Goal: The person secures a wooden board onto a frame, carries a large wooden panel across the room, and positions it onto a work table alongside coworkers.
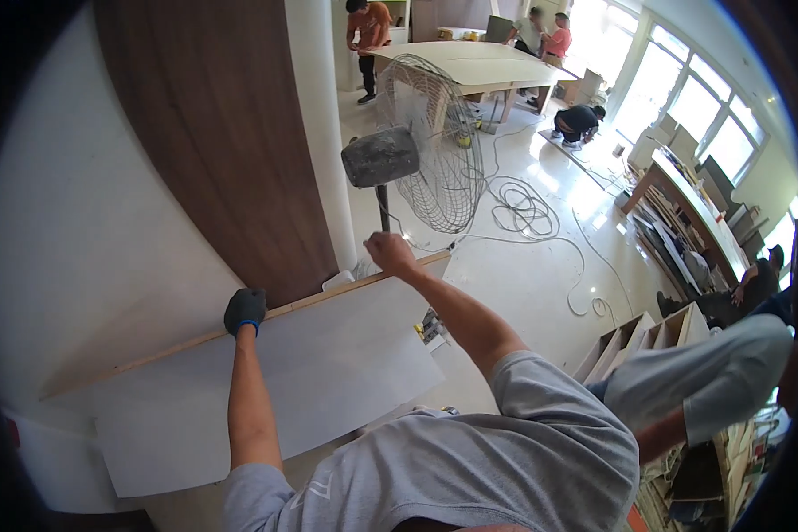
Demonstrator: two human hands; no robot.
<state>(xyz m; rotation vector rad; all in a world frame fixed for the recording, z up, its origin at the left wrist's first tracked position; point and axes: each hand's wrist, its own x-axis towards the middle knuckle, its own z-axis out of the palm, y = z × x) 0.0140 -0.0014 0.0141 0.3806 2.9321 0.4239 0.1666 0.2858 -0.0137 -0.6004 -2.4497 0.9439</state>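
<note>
Board (pixel 319 355) is extending from wall (pixel 71 222) toward fan (pixel 430 146) | left hand (pixel 245 311) is resting on long edge, right hand (pixel 390 252) is curling near fan-side corner; cannot tell if fingers are clamping | risk: uneven hold tipping board fanward

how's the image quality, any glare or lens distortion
Head view: strong wide-angle distortion, with the brown panel looking bowed and the corners black; head view: windows washed out by daylight, bright glare spots on the glossy floor; head view: the gloved left hand is dark with little detail, the bare right hand clearer.
</note>
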